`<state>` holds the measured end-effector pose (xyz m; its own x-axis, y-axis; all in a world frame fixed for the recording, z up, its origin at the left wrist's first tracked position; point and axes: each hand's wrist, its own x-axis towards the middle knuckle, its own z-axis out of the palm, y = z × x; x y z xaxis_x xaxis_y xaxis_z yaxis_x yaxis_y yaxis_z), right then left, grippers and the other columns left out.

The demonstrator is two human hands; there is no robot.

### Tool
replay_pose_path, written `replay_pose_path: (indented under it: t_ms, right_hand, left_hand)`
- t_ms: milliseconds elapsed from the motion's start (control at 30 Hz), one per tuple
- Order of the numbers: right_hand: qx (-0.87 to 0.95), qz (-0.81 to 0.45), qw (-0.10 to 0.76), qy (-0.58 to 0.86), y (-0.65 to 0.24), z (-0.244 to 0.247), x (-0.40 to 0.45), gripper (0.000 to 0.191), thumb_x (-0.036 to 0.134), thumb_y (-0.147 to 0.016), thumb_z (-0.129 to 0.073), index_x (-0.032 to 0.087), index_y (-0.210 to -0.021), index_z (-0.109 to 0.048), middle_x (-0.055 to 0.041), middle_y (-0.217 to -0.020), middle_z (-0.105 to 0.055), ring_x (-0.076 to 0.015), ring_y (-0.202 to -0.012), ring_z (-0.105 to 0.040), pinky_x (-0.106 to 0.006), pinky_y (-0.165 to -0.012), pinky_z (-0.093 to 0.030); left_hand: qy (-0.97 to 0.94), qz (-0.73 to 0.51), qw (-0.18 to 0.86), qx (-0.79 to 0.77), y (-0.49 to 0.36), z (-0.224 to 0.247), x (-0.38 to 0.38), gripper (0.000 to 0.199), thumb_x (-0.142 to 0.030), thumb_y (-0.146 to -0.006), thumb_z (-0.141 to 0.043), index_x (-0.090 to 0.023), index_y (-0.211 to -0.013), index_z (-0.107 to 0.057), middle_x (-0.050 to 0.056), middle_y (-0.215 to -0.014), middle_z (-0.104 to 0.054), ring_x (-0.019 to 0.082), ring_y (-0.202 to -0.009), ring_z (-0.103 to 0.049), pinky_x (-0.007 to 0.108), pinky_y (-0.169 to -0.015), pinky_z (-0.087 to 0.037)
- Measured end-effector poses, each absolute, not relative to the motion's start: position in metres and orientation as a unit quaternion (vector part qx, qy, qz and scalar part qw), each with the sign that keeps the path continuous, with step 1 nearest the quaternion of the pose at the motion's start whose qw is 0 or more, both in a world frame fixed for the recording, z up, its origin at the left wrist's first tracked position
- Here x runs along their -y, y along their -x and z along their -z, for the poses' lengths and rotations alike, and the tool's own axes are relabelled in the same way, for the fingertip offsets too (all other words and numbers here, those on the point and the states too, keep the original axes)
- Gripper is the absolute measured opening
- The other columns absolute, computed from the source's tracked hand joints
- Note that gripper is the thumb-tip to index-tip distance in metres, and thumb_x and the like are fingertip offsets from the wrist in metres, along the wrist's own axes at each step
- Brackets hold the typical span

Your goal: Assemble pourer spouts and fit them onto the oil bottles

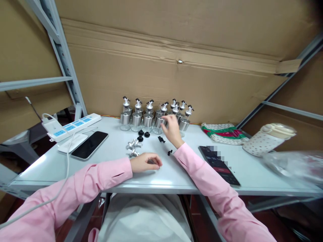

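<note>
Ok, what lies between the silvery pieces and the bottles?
Three round black parts lie between the silvery pieces and the bottles, as the head view shows.

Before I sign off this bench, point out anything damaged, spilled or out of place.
A small hole in the cardboard, above the bottles, looks like damage: a bright, ragged gap in brown sheet. I see no spill.

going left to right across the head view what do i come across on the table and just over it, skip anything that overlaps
Blank-screened smartphone → silvery spout pieces → right hand → smartphone showing a timer → cream spotted flask.
</note>
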<state>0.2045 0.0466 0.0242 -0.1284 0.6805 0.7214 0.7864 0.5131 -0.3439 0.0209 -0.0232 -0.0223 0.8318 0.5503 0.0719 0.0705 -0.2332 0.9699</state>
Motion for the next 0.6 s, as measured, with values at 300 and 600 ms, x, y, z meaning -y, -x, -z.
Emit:
replay_pose_path:
  t_ms: [300, 600]
  right_hand:
    - [0.886, -0.096, 0.144, 0.43, -0.151, -0.005, -0.026, 0.025, 0.032, -0.071, -0.067, 0.019, -0.093, -0.069, -0.0024, -0.078, -0.058, -0.0103, -0.065, -0.047, -0.021, -0.058, -0.028]
    - [0.867, -0.199, 0.203, 0.41, -0.175, -0.028, -0.021, 0.013, 0.018, -0.071, -0.056, 0.012, -0.075, -0.067, 0.0013, -0.059, -0.053, -0.0076, -0.055, -0.041, -0.021, -0.056, -0.031]
  left_hand:
    - [-0.786, -0.2, 0.548, -0.203, -0.021, 0.021, 0.022, 0.015, -0.024, -0.076, -0.06, -0.013, -0.086, -0.058, 0.005, -0.085, -0.063, 0.015, -0.082, -0.058, 0.03, -0.083, -0.044]
    - [-0.763, -0.206, 0.579, -0.203, -0.021, 0.02, 0.022, 0.023, -0.033, -0.074, -0.065, -0.014, -0.084, -0.058, 0.004, -0.081, -0.063, 0.014, -0.079, -0.059, 0.03, -0.081, -0.044]
